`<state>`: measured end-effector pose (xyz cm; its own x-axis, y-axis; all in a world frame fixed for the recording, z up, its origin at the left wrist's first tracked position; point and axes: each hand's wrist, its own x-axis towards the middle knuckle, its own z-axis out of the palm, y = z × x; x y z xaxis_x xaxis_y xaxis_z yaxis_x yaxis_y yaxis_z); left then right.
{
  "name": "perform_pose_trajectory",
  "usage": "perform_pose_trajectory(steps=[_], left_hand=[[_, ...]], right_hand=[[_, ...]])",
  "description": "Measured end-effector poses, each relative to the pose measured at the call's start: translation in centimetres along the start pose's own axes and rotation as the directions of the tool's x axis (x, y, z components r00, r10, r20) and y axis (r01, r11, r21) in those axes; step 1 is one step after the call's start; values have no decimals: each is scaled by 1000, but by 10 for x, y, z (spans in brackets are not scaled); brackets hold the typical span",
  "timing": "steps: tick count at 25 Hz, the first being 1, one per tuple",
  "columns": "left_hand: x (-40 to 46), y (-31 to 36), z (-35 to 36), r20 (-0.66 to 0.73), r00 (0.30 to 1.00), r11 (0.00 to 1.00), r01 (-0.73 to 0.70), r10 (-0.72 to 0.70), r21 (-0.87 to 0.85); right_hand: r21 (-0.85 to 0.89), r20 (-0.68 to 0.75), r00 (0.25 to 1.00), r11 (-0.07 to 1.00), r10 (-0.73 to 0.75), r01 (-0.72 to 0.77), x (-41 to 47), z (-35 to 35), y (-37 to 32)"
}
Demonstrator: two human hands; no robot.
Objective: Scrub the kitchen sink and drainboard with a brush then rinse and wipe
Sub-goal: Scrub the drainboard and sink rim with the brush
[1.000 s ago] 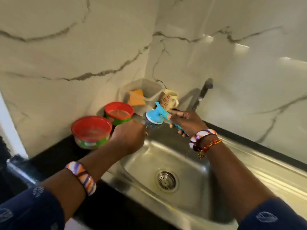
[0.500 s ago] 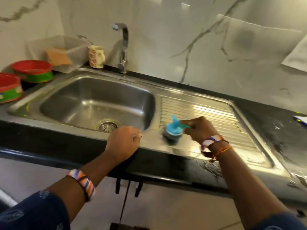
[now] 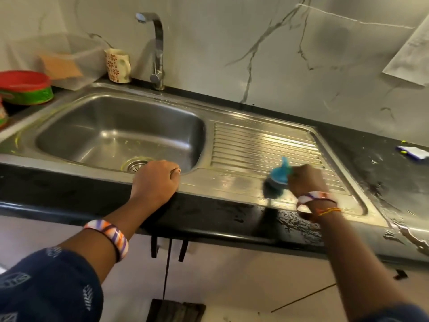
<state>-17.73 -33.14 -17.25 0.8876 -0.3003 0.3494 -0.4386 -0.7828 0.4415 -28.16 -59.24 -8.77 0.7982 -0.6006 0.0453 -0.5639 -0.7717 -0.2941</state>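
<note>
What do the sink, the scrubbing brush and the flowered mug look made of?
Sink: probably stainless steel, brushed, with grey sheen and highlights.
Brush: bright blue top, seemingly moulded plastic; dark bristles, blurred, material unclear.
Mug: likely glazed ceramic, cream with printed red flowers.

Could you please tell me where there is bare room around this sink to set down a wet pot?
Bare: the basin, and the ribbed drainboard behind the brush in the right hand. Crowded: the left corner with the red bowl, tub and mug.

Patterned mug [image 3: 117, 65] beside red bowl [image 3: 25, 87]
</note>
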Motion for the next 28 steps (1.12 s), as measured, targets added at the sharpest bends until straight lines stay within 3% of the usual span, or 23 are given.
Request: perform_pose_trajectory(steps=[2,4,6,8,10,12,16,18,21,24,26,28], left_hand=[[2,-2,-1,20,999,1000,25,-25,-13],[1,0,-3,21,998,998,59,-58,-14],[0,1,-4,9,996,996,86,-86,-9],[0,1,-4,13,996,996,88,-88,-11],[1,-1,-2,13,997,997,73,-73,2],[1,1,-1,5,998,998,66,-66,19],[1,3,-1,-8,999,998,46,-46,31],[2,4,-1,0,999,998,51,-51,38],[1,5,-1,6,999,998,51,-52,42],[1,2,-3,17,999,997,50,-51,52],[1,2,-4,24,996,994,78,-81,79],[0,4,-4,16,994,988,107,-109,114]], right_hand=[[102,46,977,974,-206,200,-14,30,-59],[251,99,935,918,-341,308,-26,52,-99],[473,204,912,851,-357,227,-32,55,-106],[568,281,896,812,-343,133,-32,37,-76],[489,326,906,869,-269,82,-26,9,-23],[364,305,949,931,-83,-36,-16,-22,37],[213,158,936,915,314,-343,-1,-57,130],[182,82,937,920,338,-348,-1,-54,137],[196,73,993,974,97,-110,-10,-26,82],[354,143,953,913,-265,201,-30,19,-17],[433,166,912,859,-374,273,-39,42,-69],[457,190,901,848,-389,270,-39,52,-84]])
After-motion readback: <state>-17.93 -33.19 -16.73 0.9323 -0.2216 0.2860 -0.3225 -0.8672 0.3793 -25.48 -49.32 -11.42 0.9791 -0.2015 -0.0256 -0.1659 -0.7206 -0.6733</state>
